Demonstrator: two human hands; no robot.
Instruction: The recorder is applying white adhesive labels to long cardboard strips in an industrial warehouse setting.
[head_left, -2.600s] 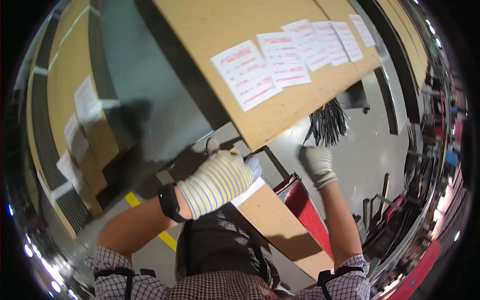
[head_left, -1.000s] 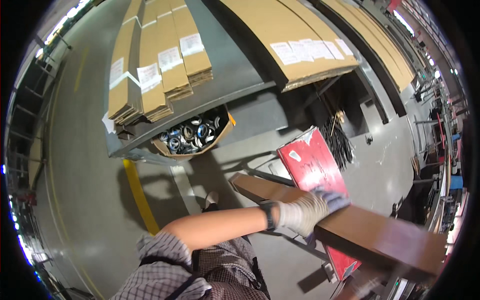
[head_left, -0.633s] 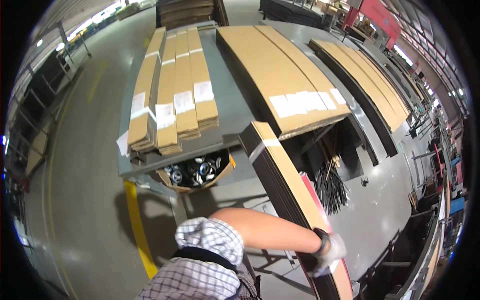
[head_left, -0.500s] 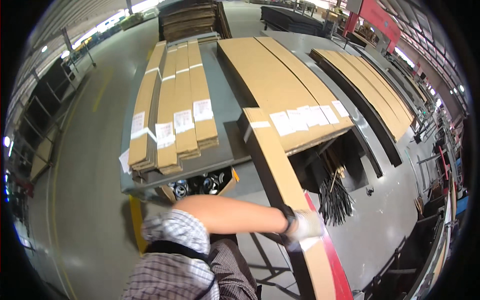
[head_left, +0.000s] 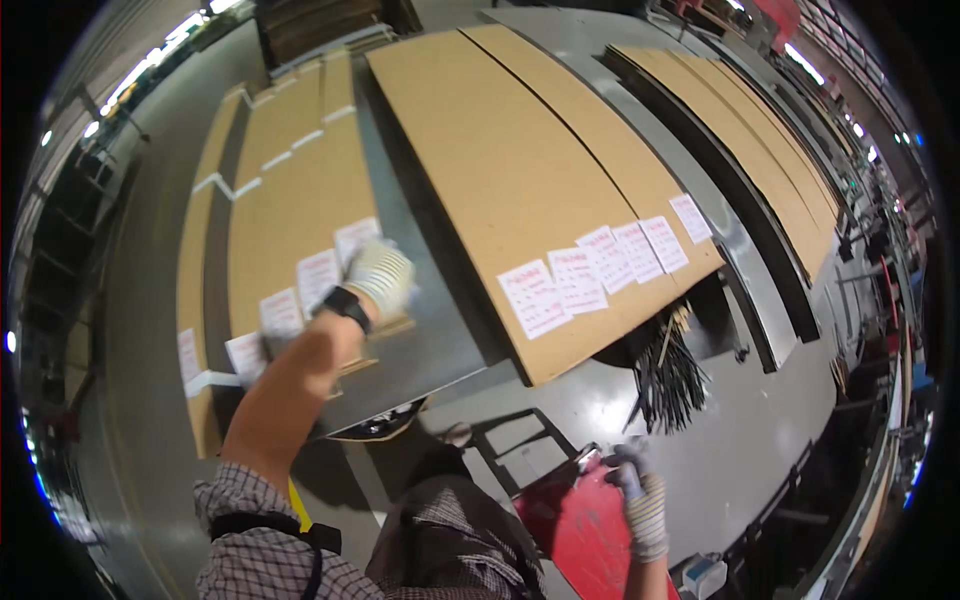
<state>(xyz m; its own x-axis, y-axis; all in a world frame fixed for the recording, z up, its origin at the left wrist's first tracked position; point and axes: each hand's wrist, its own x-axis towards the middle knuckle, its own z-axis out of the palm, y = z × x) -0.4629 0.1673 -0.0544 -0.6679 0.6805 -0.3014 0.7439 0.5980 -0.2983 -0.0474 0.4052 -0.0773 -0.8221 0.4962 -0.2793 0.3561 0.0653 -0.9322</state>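
Cardboard bundles, white-banded: on the grey desk, ahead and to my left, long axis running away from me. My left hand, the nearer: over the rightmost bundle's near end; grip, I cannot tell. My right hand: beside the red board's far corner, well apart from the bundles; grip likewise unclear.

striped gloves | black left wristband | checked sleeves | black armband

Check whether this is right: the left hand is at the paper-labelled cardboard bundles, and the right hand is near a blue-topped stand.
Not quite: the head view shows a red-topped stand, not blue, near the right hand. The left hand is at the paper-labelled cardboard bundles.
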